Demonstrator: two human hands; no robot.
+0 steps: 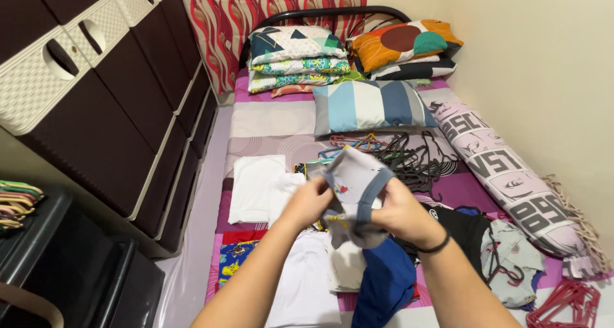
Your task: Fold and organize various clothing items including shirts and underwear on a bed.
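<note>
Here, both hands (358, 209) grip the small grey garment (355, 181) between them.

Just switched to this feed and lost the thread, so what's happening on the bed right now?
A person stands over a bed and holds a small light-grey garment with blue trim up in both hands, left hand and right hand gripping its edges. Below lie folded white clothes, a blue garment and other laundry. A tangle of dark hangers sits farther up the bed, near a striped pillow.
</note>
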